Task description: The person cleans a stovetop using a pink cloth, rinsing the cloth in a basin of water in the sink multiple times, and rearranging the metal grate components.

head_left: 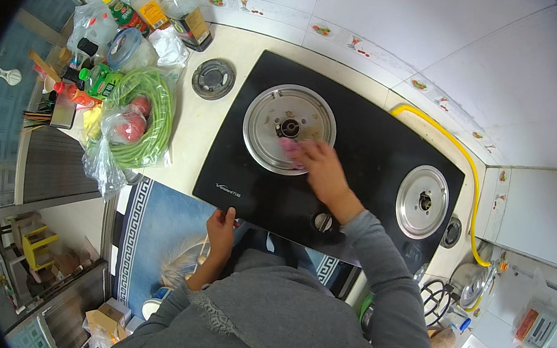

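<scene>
A black glass gas cooktop [359, 158] lies before me with two round metal burner pans. My right hand [322, 172] presses a pink cloth [292, 152] onto the lower right part of the left burner pan [262, 140], just beside the burner's centre. Brownish stains mark that pan. My left hand [222, 227] rests at the cooktop's front edge, its fingertips touching the edge; whether it holds anything cannot be told. The right burner pan [405, 212] and a control knob [322, 222] sit farther right. One dark burner cap [213, 79] lies on the counter left of the cooktop.
Bottles [188, 17], a lidded plastic tub [133, 51] and a bag of green beans [157, 129] crowd the left counter. A yellow gas hose [463, 153] runs behind the cooktop's right side. Another burner cap [452, 232] and a black pan support [433, 302] are at right.
</scene>
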The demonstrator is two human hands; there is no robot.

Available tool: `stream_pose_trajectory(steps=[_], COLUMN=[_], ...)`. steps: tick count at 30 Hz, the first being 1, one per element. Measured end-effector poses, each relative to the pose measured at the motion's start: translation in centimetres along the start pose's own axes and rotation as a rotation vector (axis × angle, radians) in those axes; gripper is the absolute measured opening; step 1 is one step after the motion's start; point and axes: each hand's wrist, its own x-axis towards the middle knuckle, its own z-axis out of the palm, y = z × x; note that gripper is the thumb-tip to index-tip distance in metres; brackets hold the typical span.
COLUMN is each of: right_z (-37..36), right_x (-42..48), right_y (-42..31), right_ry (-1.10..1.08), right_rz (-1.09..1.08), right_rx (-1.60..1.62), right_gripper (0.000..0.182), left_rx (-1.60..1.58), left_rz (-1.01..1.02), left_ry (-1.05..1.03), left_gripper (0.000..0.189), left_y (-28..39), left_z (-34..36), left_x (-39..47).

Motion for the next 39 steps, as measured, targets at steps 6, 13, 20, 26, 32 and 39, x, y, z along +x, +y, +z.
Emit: stream_pose_trajectory(steps=[6, 13, 20, 26, 32, 39], right_z=[-2.7, 0.5, -1.7, -0.8, 1.6, -2.0], right_x=[-4.0, -0.1, 2.3, 7.2, 1.8, -5.3], right_y=[2.2, 0.4, 7.0, 8.1, 6.1, 5.7], right_ry=[0.07, -0.055, -0.096, -0.003, 0.1, 0.001], right_rz=[0.343, -0.074, 0.117, 0.196, 0.235, -0.018], right_rx=[0.069, 0.051, -0.167, -0.098, -0.044, 0.159], right_gripper=[0.039, 0.024, 0.019, 0.034, 0.029, 0.025], left_rx=[0.017, -0.051, -0.05, -0.067, -0.021, -0.014], left_rz=[0.029, -0.019, 0.006, 0.022, 0.053, 0.059], left_ry=[-0.015, -0.019, -0.017, -0.015, -0.002, 0.008], left_gripper=[0.023, 0.023, 0.023, 0.023, 0.023, 0.023], left_y=[-1.3, -0.5, -0.8, -1.0, -0.9, -1.4], left_z=[-0.5, -0.3, -0.1, -0.1, 0.2, 0.2], left_x=[0.4, 0.3, 0.3, 0.2, 0.2, 0.6])
